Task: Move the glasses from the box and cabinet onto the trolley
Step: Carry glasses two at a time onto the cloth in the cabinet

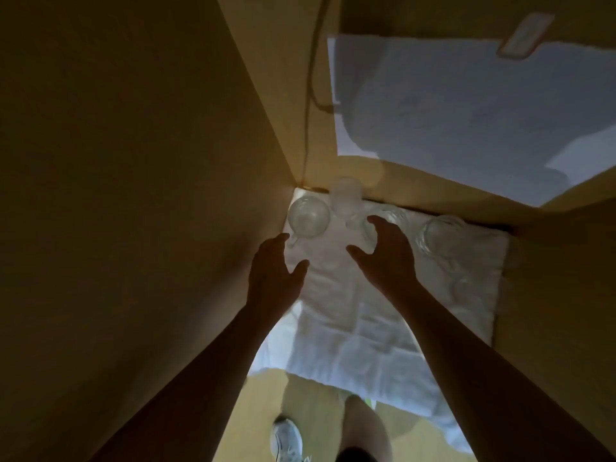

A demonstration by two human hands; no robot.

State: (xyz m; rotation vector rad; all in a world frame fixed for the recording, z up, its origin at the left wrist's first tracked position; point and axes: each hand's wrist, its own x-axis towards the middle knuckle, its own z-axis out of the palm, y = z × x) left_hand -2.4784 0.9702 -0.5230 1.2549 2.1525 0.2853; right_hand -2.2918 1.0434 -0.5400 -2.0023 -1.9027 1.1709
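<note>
Both arms reach down into a deep cardboard box [133, 195], whose floor is lined with a crumpled white cloth [353, 315]. Several clear glasses are left on that lining at the far end. A round-bowled glass [308, 216] lies in the far left corner with what looks like a stem pointing back toward the person. A taller clear glass [346, 195] stands against the far wall just beside it. Two more clear glasses [440, 236] sit further right along the same wall, and fainter glass shapes near the right wall are too blurred to count.

The left hand [275, 270] has its fingers spread and relaxed, gripping nothing, its fingertips just short of the round-bowled glass. The right hand [383, 251] is likewise spread, thumb out, holding nothing, hovering over the lining in front of the taller glass; whether it touches any glass cannot be told in this dim view.

As a judgement, the task is only partly done at best: the box holds at least four glasses, no glass is in either hand, and the trolley and cabinet are out of view, so what has already been moved cannot be told. The step in hand appears to be picking one glass with each hand.
</note>
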